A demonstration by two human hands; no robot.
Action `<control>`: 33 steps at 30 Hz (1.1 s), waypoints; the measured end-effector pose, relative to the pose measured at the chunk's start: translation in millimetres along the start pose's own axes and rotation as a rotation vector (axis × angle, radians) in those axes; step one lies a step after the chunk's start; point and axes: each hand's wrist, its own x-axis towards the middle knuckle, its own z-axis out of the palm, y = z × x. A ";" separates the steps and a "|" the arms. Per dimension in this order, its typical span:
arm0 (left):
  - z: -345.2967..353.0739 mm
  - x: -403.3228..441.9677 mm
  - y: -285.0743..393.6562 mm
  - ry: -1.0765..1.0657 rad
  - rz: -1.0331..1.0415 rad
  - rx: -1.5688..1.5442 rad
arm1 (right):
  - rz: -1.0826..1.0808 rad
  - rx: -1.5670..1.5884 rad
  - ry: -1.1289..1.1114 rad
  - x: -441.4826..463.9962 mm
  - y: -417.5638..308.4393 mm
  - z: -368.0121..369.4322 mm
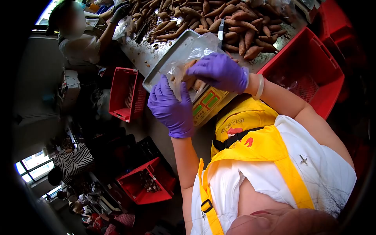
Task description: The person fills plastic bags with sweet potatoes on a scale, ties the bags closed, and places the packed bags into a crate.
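White cloth shirt [313, 160] and yellow apron [250, 147] sit nearest me, print illegible. Beyond, a yellow panel [203, 114] has small, unreadable displays [212, 102]. Purple-gloved left hand [171, 106] and right hand [220, 73] are apart, fingers at a crinkled clear bag [203, 45] of brown sweet potatoes [189, 81]; I can't tell how tightly. Smooth grey tray [156, 71] lies bare leftward; a red plastic crate [313, 64] bounds the right.

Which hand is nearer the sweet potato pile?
Right. The right hand at the plastic bag is below the pile in view; the left hand is lower and farther left.
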 end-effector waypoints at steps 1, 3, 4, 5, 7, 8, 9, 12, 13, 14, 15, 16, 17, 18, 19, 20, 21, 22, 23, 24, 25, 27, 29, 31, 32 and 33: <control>8.1 1.8 -10.2 -0.078 -0.067 0.000 | -0.007 0.040 -0.204 5.6 7.3 20.1; -1.5 5.4 -7.8 -0.124 -0.656 -0.984 | -0.034 0.033 -0.289 12.7 26.4 54.0; -14.4 9.5 -8.8 -0.110 -0.668 -1.200 | -0.028 -0.063 -0.280 11.1 42.4 72.0; -24.6 10.4 -12.2 -0.102 -0.707 -1.274 | -0.022 -0.159 -0.268 7.2 59.0 93.8; -24.9 3.4 -29.5 -0.081 -0.746 -1.335 | 0.081 0.052 -0.277 -5.6 96.5 136.1; -23.2 -2.2 -37.0 -0.041 -0.755 -1.252 | 0.167 0.026 -0.388 1.2 91.3 121.9; -22.4 -4.4 -41.8 0.000 -0.763 -1.173 | 0.324 0.353 -0.361 3.9 76.4 97.6; -45.2 4.1 -0.8 0.364 -0.369 -0.640 | 0.422 0.440 -0.179 -3.3 50.7 55.1; -55.9 4.1 12.6 0.419 -0.233 -0.538 | 0.532 0.633 -0.086 -1.4 39.8 44.5; -60.7 3.5 24.1 0.305 -0.193 -0.672 | 0.604 0.737 0.040 5.5 22.4 33.2; -63.0 5.8 41.5 0.084 -0.339 -0.872 | 0.660 0.837 0.162 14.6 6.4 20.0; -52.8 16.4 51.3 0.025 -0.322 -0.893 | 0.646 0.819 0.202 22.5 -9.1 8.5; -40.3 26.4 57.2 -0.032 -0.299 -0.906 | 0.626 0.806 0.246 29.6 -21.9 0.4; -18.9 23.1 45.3 -0.294 -0.435 -1.146 | 0.384 0.605 0.308 32.4 -30.1 -5.3; -6.3 17.1 40.9 -0.288 -0.489 -1.325 | 0.235 0.530 0.229 30.5 -23.5 6.7; 2.5 16.4 48.0 -0.272 -0.626 -1.557 | 0.168 0.426 0.165 31.2 -24.6 -6.1; 10.1 16.4 52.2 -0.256 -0.771 -1.780 | 0.105 0.325 0.104 28.7 -25.0 -19.3; 19.9 17.8 44.8 -0.293 -0.847 -1.973 | 0.071 0.372 0.069 24.9 -16.3 -23.4; 24.4 21.6 40.4 -0.305 -0.843 -1.962 | 0.094 0.453 -0.044 21.2 -8.5 -34.2; 28.2 24.8 37.2 -0.322 -0.825 -1.936 | 0.148 0.567 -0.064 13.0 1.5 -37.3; 34.8 27.3 35.2 -0.338 -0.808 -1.916 | 0.203 0.679 -0.088 3.4 13.0 -39.0; 45.2 27.2 22.6 -0.327 -0.820 -1.878 | 0.429 0.732 0.262 -14.2 41.3 -29.0; 36.9 30.3 26.5 -0.407 -0.752 -1.846 | 0.802 0.387 0.343 -40.9 104.5 -8.4; 35.3 30.3 30.3 -0.436 -0.701 -1.751 | 1.099 -0.123 0.070 -54.2 158.7 14.5; 31.9 34.7 35.8 -0.476 -0.670 -1.735 | 1.074 -0.269 0.065 -53.4 168.7 25.9; 31.6 38.1 39.8 -0.517 -0.634 -1.719 | 1.062 -0.437 0.044 -49.2 178.1 40.0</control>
